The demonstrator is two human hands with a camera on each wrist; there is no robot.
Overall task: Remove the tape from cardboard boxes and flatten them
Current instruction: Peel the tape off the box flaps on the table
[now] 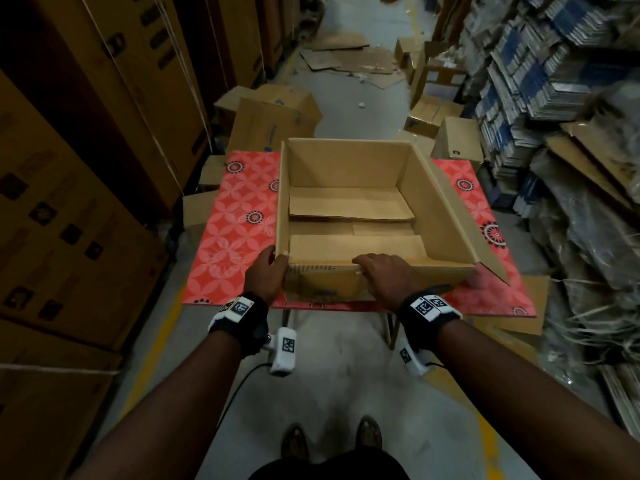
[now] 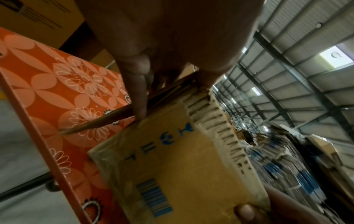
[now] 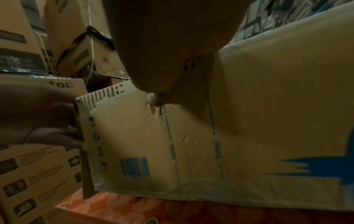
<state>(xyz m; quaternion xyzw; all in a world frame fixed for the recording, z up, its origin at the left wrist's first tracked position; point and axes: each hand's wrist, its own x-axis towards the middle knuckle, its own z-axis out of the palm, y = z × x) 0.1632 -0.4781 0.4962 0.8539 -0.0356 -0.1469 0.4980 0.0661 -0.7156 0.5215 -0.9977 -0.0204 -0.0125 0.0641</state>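
Note:
An open brown cardboard box [image 1: 446, 216] stands upright on a red flowered table [image 1: 239, 223], its bottom flaps folded in loosely. My left hand [image 1: 268, 271] grips the near left corner, fingers down the outer left side. My right hand [image 1: 384, 273] holds the near wall, fingers curled over the rim. In the right wrist view the thumb of the right hand [image 3: 162, 60] presses the printed outer face of the box [image 3: 249, 106], and my left hand [image 3: 38, 113] clasps the corner. The left wrist view shows the left hand [image 2: 153, 53] on the torn rim of the box [image 2: 182, 159].
Tall stacks of cartons [image 1: 86, 168] line the left of the aisle. Bundled flat packs [image 1: 540, 81] fill the right. Loose boxes [image 1: 273, 116] and flattened cardboard [image 1: 349, 57] lie on the floor beyond the table. A flap [image 1: 491, 265] hangs off the box's right side.

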